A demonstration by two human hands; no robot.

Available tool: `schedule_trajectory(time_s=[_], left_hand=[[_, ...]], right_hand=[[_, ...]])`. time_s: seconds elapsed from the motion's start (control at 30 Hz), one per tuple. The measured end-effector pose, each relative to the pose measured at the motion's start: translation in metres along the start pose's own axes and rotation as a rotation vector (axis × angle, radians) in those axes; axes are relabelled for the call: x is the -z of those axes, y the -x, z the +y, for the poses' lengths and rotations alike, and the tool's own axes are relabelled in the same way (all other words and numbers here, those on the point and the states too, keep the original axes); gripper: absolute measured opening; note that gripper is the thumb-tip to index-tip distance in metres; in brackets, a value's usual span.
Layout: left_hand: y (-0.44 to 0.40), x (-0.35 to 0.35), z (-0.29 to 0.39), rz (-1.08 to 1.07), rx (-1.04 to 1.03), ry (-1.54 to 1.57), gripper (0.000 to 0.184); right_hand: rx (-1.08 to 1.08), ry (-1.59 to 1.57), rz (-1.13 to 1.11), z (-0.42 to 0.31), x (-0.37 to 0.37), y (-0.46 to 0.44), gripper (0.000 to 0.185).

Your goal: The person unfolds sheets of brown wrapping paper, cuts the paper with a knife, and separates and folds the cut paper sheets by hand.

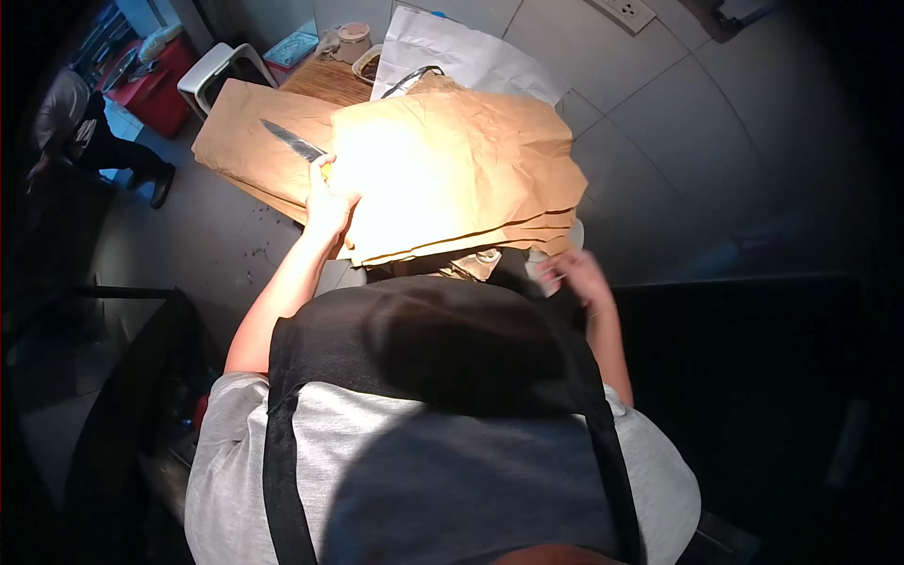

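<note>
My left hand (330, 205) is closed round the handle of a knife (294, 140), of which a little yellow shows. The blade points up and to the left, over a brown paper stack (252, 132). Beside this hand lies a larger stack of creased brown paper sheets (490, 169), brightly lit on its left part. At the lower right corner of that stack is my right hand (582, 276), with curled fingers blurred by motion. Something whitish shows by its fingertips, too smeared to name.
Behind the paper are a white crumpled sheet (471, 52), a lidded tub (353, 42) and a bowl (368, 64) on a wooden top (325, 81). A white stool (226, 71) and red crate (160, 99) stand left. Another person (94, 137) is at far left. A tiled wall (659, 122) bounds the right.
</note>
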State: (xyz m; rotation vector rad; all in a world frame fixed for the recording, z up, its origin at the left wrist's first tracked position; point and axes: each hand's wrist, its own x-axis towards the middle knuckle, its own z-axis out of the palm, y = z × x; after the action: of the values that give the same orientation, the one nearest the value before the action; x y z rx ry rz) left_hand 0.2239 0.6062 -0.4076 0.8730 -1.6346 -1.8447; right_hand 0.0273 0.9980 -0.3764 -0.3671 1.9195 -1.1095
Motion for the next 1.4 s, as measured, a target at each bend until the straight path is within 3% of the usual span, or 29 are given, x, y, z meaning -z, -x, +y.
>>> schedule_trajectory(time_s=[0.07,0.13,0.2,0.3,0.4,0.47,0.53,0.7,0.8,0.83,0.9,1.03,1.17,1.27,1.3,1.4], left_hand=[[0.003,0.001,0.007,0.015,0.048,0.008,0.062],[0.007,-0.003,0.014,0.033,0.087,0.066,0.056],[0.006,0.0,0.011,0.038,0.12,0.108,0.052],[-0.016,0.008,-0.012,0.027,0.125,0.12,0.044],[-0.032,0.01,-0.02,0.043,0.125,-0.01,0.031],[-0.022,-0.002,0.008,0.092,0.177,-0.185,0.029],[-0.023,-0.003,0.011,0.095,0.18,-0.171,0.025],[-0.046,-0.003,-0.002,-0.067,0.203,0.208,0.019],[-0.055,0.001,-0.003,-0.072,0.286,-0.068,0.023],[-0.062,0.007,-0.014,-0.014,0.167,-0.136,0.025],[-0.07,0.014,-0.03,0.105,-0.073,-0.268,0.03],[-0.065,0.016,-0.022,0.087,0.002,-0.527,0.028],[-0.066,0.016,-0.006,0.126,-0.105,-0.52,0.028],[-0.061,0.007,0.004,0.193,-0.248,-0.878,0.028],[-0.057,0.006,0.007,0.199,-0.267,-0.886,0.027],[-0.05,0.001,0.011,0.217,-0.316,-0.926,0.027]], right_hand=[[0.201,-0.075,0.646,-0.005,0.026,-0.017,0.025],[0.174,-0.132,0.796,-0.057,0.034,-0.026,0.024],[0.125,-0.038,0.735,-0.102,0.021,-0.04,0.025],[0.15,0.005,0.526,-0.097,0.028,-0.085,0.022],[0.276,0.147,0.483,-0.07,0.036,-0.106,0.023],[0.162,0.051,0.508,-0.075,0.024,-0.093,0.021],[0.122,-0.025,0.569,-0.067,0.019,-0.087,0.02],[0.145,-0.049,0.641,-0.058,0.014,-0.095,0.024],[0.094,-0.069,0.588,-0.084,0.003,-0.092,0.03],[0.265,-0.123,0.633,-0.076,-0.002,-0.107,0.036],[0.278,0.005,0.679,-0.063,0.009,-0.102,0.037],[0.356,0.326,0.776,-0.035,0.007,-0.104,0.034],[-0.004,0.091,0.135,-0.046,0.02,-0.084,0.035],[-0.043,0.243,0.25,-0.084,0.026,-0.078,0.041],[-0.009,0.104,0.361,-0.093,0.021,-0.086,0.046],[0.16,0.197,0.706,-0.088,0.026,-0.14,0.045]])
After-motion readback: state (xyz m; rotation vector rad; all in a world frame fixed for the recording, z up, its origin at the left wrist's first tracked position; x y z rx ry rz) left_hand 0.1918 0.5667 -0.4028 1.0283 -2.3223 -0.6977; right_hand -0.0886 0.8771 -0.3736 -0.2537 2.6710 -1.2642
